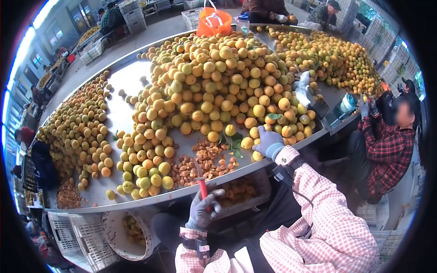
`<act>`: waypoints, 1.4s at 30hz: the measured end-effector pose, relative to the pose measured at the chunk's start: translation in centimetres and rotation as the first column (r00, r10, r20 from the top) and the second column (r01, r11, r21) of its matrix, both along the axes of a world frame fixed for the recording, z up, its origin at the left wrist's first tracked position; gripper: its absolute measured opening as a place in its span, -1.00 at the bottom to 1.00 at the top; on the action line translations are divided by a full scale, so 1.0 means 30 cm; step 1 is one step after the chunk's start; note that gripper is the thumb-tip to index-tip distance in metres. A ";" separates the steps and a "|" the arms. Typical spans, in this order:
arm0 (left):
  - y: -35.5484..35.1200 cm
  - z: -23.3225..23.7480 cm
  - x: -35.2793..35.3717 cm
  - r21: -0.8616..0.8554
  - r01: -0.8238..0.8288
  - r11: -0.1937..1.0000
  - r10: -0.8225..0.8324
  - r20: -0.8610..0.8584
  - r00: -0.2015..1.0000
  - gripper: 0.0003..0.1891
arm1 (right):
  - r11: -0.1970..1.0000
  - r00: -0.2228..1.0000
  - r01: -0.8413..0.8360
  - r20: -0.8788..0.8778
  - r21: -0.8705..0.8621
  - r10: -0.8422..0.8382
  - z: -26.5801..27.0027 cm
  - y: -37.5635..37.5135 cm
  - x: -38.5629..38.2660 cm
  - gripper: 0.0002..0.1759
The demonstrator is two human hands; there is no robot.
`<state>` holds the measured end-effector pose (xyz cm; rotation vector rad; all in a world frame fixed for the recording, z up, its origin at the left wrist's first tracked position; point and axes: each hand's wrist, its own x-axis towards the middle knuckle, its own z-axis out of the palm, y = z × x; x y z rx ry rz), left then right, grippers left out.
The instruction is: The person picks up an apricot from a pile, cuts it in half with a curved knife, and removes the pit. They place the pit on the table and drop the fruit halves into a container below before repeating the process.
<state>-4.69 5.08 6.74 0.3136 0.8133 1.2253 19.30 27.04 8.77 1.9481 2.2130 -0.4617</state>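
Observation:
My left hand [203,210], in a grey glove, is closed around the red handle of a knife [203,187]. Its narrow, curved blade points up over the table's front edge. My right hand [268,143], also gloved, reaches to the front of a large heap of apricots [214,86]. Its fingers are apart beside a few loose apricots [247,143]; whether one fingertip presses on a fruit is hard to tell. Between the two hands lie brown apricot pits [200,166] and some green leaves [236,142] on the metal table [182,142].
Under the table edge is a crate [261,200] of halved fruit. A white bucket [120,243] and white crates [75,236] stand at lower left. An orange bag [214,22] and a turquoise-lidded cup [348,103] rest on the table. A person in plaid [387,145] sits at right.

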 end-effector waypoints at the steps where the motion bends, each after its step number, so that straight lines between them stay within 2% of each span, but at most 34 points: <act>1: -0.006 -0.011 0.011 0.001 0.000 1.000 0.000 -0.005 1.000 -0.53 | 0.995 0.997 0.064 -0.029 -0.072 -0.066 0.006 -0.002 0.004 -0.38; 2: -0.010 -0.018 0.019 0.009 0.031 0.999 -0.030 -0.072 0.997 -0.54 | 0.998 0.991 0.051 -0.120 -0.035 -0.055 -0.022 0.001 0.030 -0.36; 3: -0.009 -0.016 0.028 0.017 0.066 0.998 -0.063 -0.140 0.988 -0.55 | 0.998 0.990 0.055 -0.128 -0.033 -0.059 -0.075 -0.003 0.064 -0.36; 4: -0.006 0.006 0.046 0.002 0.026 1.000 -0.026 -0.189 0.982 -0.60 | 0.993 0.837 0.117 -0.540 0.014 -0.091 -0.076 -0.022 0.073 -0.38; 5: 0.006 0.014 0.050 0.008 0.026 1.000 -0.024 -0.192 0.981 -0.60 | 0.982 0.526 0.189 -0.848 0.033 -0.073 -0.073 -0.026 0.080 -0.39; 6: 0.011 0.022 0.053 -0.005 0.024 1.000 -0.025 -0.282 0.959 -0.61 | 0.964 0.175 0.132 -0.951 -0.233 -0.254 -0.065 -0.047 0.113 -0.44; 7: 0.013 0.030 0.058 -0.021 0.026 0.999 -0.032 -0.370 0.929 -0.63 | 0.901 0.012 0.053 -0.902 -0.431 -0.432 0.020 -0.097 0.123 -0.52; 8: 0.018 0.041 0.070 0.013 0.019 1.000 -0.012 -0.419 0.908 -0.63 | 0.815 -0.220 -0.132 -0.785 -0.564 -0.579 0.019 -0.125 0.134 -0.52; 9: 0.025 0.049 0.078 0.015 0.021 1.000 -0.013 -0.426 0.905 -0.63 | 0.707 -0.398 -0.345 -0.586 -0.617 -0.706 0.014 -0.152 0.139 -0.51; 13: 0.038 0.059 0.108 0.067 -0.030 0.997 0.057 -0.463 0.885 -0.64 | 0.641 -0.379 -0.409 -0.519 -0.649 -0.767 -0.025 -0.177 0.142 -0.54; 14: 0.036 0.058 0.112 0.071 -0.062 0.996 0.087 -0.450 0.889 -0.64 | 0.777 -0.251 -0.176 -0.736 -0.605 -0.629 -0.030 -0.162 0.135 -0.57; 15: 0.029 0.053 0.111 0.072 -0.060 0.996 0.086 -0.454 0.887 -0.64 | 0.880 -0.059 0.042 -0.881 -0.473 -0.470 -0.036 -0.138 0.123 -0.61; 16: 0.015 0.044 0.106 0.055 -0.080 0.995 0.097 -0.473 0.876 -0.65 | 0.892 0.038 0.141 -0.898 -0.429 -0.438 -0.061 -0.099 0.101 -0.65; 17: 0.002 0.040 0.100 0.040 -0.102 0.994 0.109 -0.490 0.865 -0.66 | 0.893 0.036 0.141 -0.899 -0.427 -0.436 -0.076 -0.074 0.093 -0.65; 18: -0.011 0.040 0.092 -0.002 -0.104 0.995 0.090 -0.482 0.872 -0.68 | 0.981 0.449 0.192 -0.892 0.032 -0.059 -0.088 -0.053 0.087 -0.66; 19: -0.026 0.031 0.094 0.000 -0.106 0.994 0.092 -0.482 0.871 -0.68 | 0.883 0.774 0.042 -0.574 0.467 0.267 -0.097 -0.035 0.078 -0.65; 20: -0.040 0.019 0.094 -0.012 -0.132 0.991 0.109 -0.491 0.865 -0.68 | 0.883 0.901 -0.054 -0.359 0.467 0.245 -0.106 -0.018 0.065 -0.67; 21: -0.044 0.012 0.090 -0.018 -0.157 0.987 0.127 -0.499 0.857 -0.69 | 0.880 0.900 -0.053 -0.359 0.473 0.247 -0.113 -0.013 0.059 -0.67; 23: -0.050 0.009 0.083 -0.014 -0.166 0.986 0.139 -0.487 0.863 -0.68 | 0.935 0.969 -0.183 -0.107 0.303 0.224 -0.083 -0.017 0.025 -0.63; 24: -0.062 0.005 0.079 -0.020 -0.173 0.985 0.143 -0.475 0.868 -0.68 | 0.937 0.966 -0.244 -0.020 0.249 0.257 -0.066 -0.016 0.024 -0.58; 25: -0.074 0.000 0.074 -0.028 -0.179 0.984 0.146 -0.464 0.874 -0.68 | 0.936 0.964 -0.252 -0.021 0.244 0.265 -0.077 -0.016 0.016 -0.58; 27: -0.076 -0.032 0.066 -0.049 -0.172 0.984 0.132 -0.451 0.883 -0.68 | 0.832 0.944 -0.307 0.037 0.463 0.328 -0.104 -0.011 0.013 -0.53; 29: -0.068 -0.032 0.065 -0.065 -0.161 0.985 0.117 -0.440 0.891 -0.68 | 0.827 0.926 -0.359 0.055 0.434 0.373 -0.075 -0.006 -0.016 -0.46; 31: -0.055 -0.013 0.078 -0.079 -0.131 0.988 0.084 -0.435 0.897 -0.68 | 0.909 0.924 -0.381 0.108 0.169 0.368 -0.034 -0.002 -0.055 -0.40; 33: -0.048 0.023 0.083 -0.068 -0.115 0.991 0.072 -0.456 0.887 -0.68 | 0.887 0.910 -0.412 0.140 0.208 0.390 -0.034 0.001 -0.058 -0.40; 35: -0.033 0.030 0.084 -0.060 -0.109 0.992 0.067 -0.474 0.878 -0.69 | 0.822 0.867 -0.281 -0.236 0.496 0.439 -0.019 -0.020 -0.042 -0.46; 36: -0.031 0.017 0.086 0.015 -0.113 0.993 0.102 -0.565 0.819 -0.69 | 0.905 0.774 -0.134 -0.528 0.403 0.350 -0.020 -0.056 -0.036 -0.52; 37: -0.032 0.005 0.086 0.085 -0.105 0.991 0.135 -0.650 0.748 -0.69 | 0.989 0.412 -0.146 -0.909 -0.005 0.056 -0.020 -0.084 -0.020 -0.55; 38: -0.026 -0.001 0.089 0.119 -0.120 0.986 0.169 -0.683 0.710 -0.67 | 0.923 0.156 -0.254 -0.954 -0.289 -0.256 0.017 -0.142 -0.020 -0.55; 39: -0.020 -0.006 0.082 0.111 -0.125 0.986 0.167 -0.687 0.707 -0.67 | 0.760 -0.066 -0.421 -0.819 -0.496 -0.570 0.062 -0.215 -0.016 -0.54; 40: -0.015 -0.011 0.076 0.189 -0.019 0.982 0.180 -0.891 0.416 -0.65 | 0.705 -0.078 -0.472 -0.771 -0.530 -0.632 0.088 -0.281 -0.007 -0.52; 41: -0.010 -0.010 0.075 0.219 0.107 0.970 0.212 -0.974 0.072 -0.63 | 0.643 -0.083 -0.524 -0.717 -0.559 -0.692 0.090 -0.342 0.000 -0.49; 42: -0.003 0.047 0.105 0.265 0.139 0.954 0.283 -0.950 -0.129 -0.60 | 0.592 -0.072 -0.555 -0.676 -0.584 -0.734 0.055 -0.396 0.002 -0.44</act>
